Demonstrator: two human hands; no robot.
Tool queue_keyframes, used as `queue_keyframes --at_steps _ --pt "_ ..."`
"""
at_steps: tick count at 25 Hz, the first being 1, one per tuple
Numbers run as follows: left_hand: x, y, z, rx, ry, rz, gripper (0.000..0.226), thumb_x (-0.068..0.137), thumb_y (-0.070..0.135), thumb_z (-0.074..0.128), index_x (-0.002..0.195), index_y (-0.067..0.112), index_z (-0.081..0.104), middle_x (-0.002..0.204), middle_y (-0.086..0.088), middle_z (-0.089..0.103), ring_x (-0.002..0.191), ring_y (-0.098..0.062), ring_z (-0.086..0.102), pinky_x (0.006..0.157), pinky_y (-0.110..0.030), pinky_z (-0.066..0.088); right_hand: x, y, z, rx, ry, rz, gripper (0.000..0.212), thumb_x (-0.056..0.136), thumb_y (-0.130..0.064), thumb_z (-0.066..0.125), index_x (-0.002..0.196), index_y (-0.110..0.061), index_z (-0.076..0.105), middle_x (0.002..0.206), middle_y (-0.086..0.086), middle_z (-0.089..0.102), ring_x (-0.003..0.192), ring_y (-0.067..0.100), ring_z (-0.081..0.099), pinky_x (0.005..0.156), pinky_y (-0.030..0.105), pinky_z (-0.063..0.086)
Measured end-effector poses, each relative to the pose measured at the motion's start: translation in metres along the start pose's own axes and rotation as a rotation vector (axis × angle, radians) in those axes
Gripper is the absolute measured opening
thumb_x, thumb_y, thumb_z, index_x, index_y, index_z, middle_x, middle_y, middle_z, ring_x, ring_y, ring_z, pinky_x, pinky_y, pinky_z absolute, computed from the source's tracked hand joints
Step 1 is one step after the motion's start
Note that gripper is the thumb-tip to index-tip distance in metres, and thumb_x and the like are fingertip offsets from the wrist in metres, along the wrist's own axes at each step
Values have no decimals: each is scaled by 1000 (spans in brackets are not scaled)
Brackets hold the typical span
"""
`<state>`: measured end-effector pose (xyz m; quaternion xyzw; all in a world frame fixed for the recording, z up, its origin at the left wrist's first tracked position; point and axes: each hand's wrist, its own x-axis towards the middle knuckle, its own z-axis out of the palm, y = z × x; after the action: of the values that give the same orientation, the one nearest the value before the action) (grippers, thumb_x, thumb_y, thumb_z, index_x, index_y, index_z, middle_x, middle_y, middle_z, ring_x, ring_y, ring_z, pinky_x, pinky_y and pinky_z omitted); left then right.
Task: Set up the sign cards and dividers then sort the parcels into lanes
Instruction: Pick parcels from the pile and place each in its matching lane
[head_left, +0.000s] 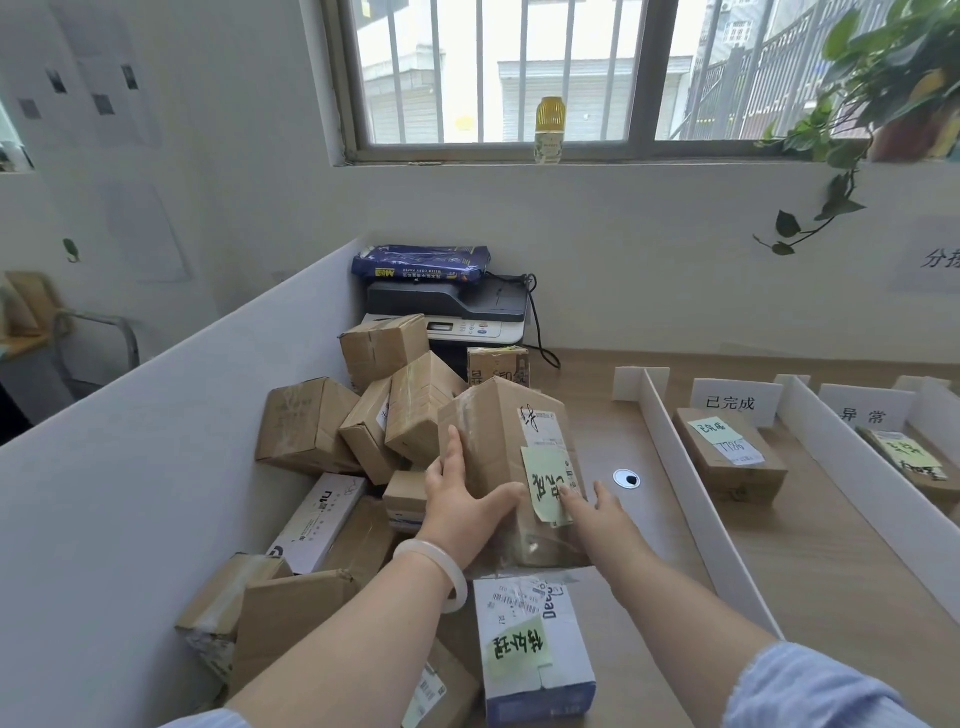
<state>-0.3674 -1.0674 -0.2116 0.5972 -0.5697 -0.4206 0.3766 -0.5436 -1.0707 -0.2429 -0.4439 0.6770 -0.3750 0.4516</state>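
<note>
A tall brown parcel (498, 436) with a green sticky note stands tilted at the edge of a pile of cardboard parcels (363, 426). My left hand (460, 499) grips its left side, thumb across the front. My right hand (597, 506) touches its lower right face with straight fingers. White dividers (691, 493) (852, 462) mark off lanes on the desk. Two white sign cards (735, 401) (865, 413) stand at the far ends of the lanes. One labelled parcel (730, 457) lies in the middle lane and another (914, 462) in the right lane.
A white and blue box (535, 644) with a green note lies near the desk's front. A printer (457, 312) with a paper ream on top sits in the corner. A white partition (156, 441) walls the left side. A cable hole (627, 478) sits in the desk.
</note>
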Motion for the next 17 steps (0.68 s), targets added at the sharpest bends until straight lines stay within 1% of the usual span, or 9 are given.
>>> queue_keyframes --at_steps 3,5,7,9,11,12,14,15,17 --pt "0 1 0 -49 -38 -19 111 66 57 66 153 46 -2 162 -4 1 147 -25 16 114 -41 23 -2 5 0 93 -26 27 45 94 -44 57 129 -16 53 121 0 63 109 20 60 95 36 48" --pt "2 2 1 -71 -36 -26 96 74 52 59 153 49 5 164 -7 -3 149 -26 12 114 -43 22 -2 4 0 110 1 -15 33 95 -39 59 120 -19 56 114 -2 64 103 17 61 87 32 48" --pt "7 1 4 -63 -26 -41 94 70 53 52 152 51 6 164 -8 -1 150 -26 11 116 -45 19 -3 3 0 128 7 -56 35 92 -39 63 121 -20 57 112 -4 67 100 15 64 90 34 50" --pt "12 -4 7 -29 -16 -47 102 63 64 54 150 54 2 164 -7 8 149 -27 15 120 -50 19 -4 4 0 133 21 -95 40 89 -38 67 124 -21 57 110 -5 68 99 15 67 95 39 51" --pt "15 -11 8 -79 -19 -57 108 59 72 62 148 59 2 162 -4 18 147 -26 24 118 -53 26 -4 3 -2 136 25 -136 41 88 -37 69 125 -23 58 111 -6 68 101 13 66 96 39 51" --pt "18 -15 8 -140 -14 -70 108 58 72 68 145 63 5 159 -3 26 143 -26 33 115 -52 32 -5 2 -3 146 21 -155 45 86 -39 71 126 -25 57 113 -6 68 103 12 65 96 38 51" --pt "19 -21 8 -273 6 -105 108 57 66 74 144 65 10 150 1 41 130 -25 50 108 -49 43 -5 1 -7 192 4 -174 61 77 -46 74 133 -30 55 119 -7 66 107 10 64 100 38 50" --pt "19 -22 9 -315 10 -123 108 57 64 76 145 64 12 147 2 45 125 -25 55 105 -49 46 -5 1 -9 227 -11 -161 64 76 -47 74 135 -32 53 121 -8 66 108 10 64 100 39 50" --pt "18 -23 12 -345 1 -146 112 55 65 78 145 62 11 146 2 45 124 -27 56 103 -49 48 -5 0 -11 265 -45 -141 60 82 -40 75 137 -35 52 120 -9 67 108 10 65 100 39 50"
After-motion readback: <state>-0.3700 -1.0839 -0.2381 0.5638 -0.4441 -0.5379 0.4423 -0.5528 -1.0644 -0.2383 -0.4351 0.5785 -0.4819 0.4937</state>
